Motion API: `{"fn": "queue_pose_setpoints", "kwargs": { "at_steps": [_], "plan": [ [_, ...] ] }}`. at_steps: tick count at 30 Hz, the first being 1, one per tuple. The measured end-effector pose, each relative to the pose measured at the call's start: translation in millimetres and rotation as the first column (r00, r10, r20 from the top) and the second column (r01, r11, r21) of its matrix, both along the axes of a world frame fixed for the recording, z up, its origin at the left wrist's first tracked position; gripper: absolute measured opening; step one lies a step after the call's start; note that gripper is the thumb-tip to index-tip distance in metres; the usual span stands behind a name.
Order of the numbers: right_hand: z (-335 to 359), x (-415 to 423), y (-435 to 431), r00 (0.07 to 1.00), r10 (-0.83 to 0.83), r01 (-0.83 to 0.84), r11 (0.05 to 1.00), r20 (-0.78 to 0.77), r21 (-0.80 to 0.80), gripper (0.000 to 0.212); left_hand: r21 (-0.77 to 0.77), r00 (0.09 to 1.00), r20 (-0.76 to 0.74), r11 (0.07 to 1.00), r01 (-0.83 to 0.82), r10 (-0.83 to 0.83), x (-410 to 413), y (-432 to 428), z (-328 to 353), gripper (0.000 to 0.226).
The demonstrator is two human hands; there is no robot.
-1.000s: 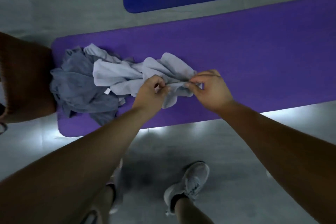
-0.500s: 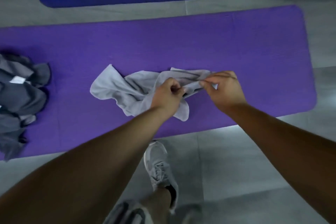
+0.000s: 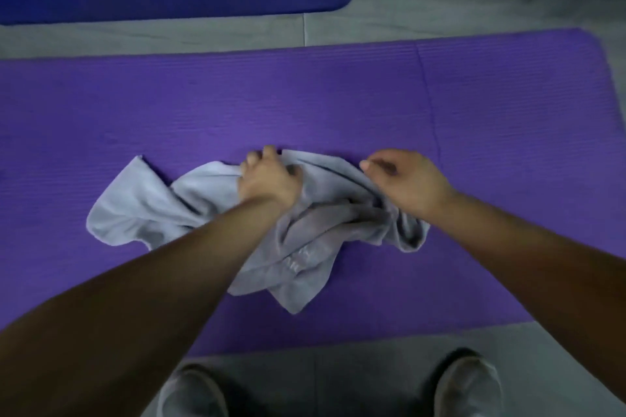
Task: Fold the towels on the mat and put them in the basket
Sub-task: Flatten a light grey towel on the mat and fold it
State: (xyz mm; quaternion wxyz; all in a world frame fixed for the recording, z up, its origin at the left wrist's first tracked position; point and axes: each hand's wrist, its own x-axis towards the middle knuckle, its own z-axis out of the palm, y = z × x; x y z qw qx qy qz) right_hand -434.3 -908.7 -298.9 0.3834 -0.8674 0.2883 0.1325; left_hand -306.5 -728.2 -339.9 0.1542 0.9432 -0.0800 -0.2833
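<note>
Towel [image 3: 135, 206] crumpled at frame centre on purple mat [image 3: 474, 95], unfolded; left hand [image 3: 267, 179] grips its far edge, right hand [image 3: 410, 186] pinches same edge. Folding barely begun, basket out of view.

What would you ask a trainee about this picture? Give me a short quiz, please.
1. Fill in: the grey towel lies on a mat coloured ___.
2. Multiple choice: the left hand A) grips the towel's far edge, B) lies flat on the floor, C) holds a shoe.
3. True or false: the towel is already folded flat.

Key: 1 purple. 2 A. 3 false, it is crumpled.
</note>
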Motion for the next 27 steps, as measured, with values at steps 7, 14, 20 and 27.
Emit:
{"fn": "queue_pose_setpoints", "kwargs": {
  "at_steps": [7, 14, 20, 27],
  "plan": [
    [-30.0, 104.9, -4.5, 0.937, 0.070, -0.238, 0.846, 0.342, 0.478, 0.015, -0.539, 0.860, -0.510, 0.776, -0.327, 0.008, 48.6, -11.0, 6.1, 0.013],
    [-6.4, 132.0, -37.5, 0.966, 0.034, -0.203, 0.707, 0.255, 0.678, 0.049, -0.716, 0.856, -0.513, 0.578, -0.391, -0.058, 80.7, -38.0, 50.7, 0.023],
    [5.0, 117.8, -52.1, 0.979, 0.088, -0.192, 0.697, 0.183, 0.691, 0.037, -0.699, 0.909, -0.406, 0.672, -0.246, -0.089, 81.6, -50.4, 75.7, 0.020],
    [17.5, 106.7, -75.7, 0.979, 0.083, -0.197, 0.643, 0.189, 0.740, 0.019, -0.701, 0.912, -0.393, 0.680, -0.213, -0.119, 84.3, -61.0, 73.9, 0.023]
  ]
}}
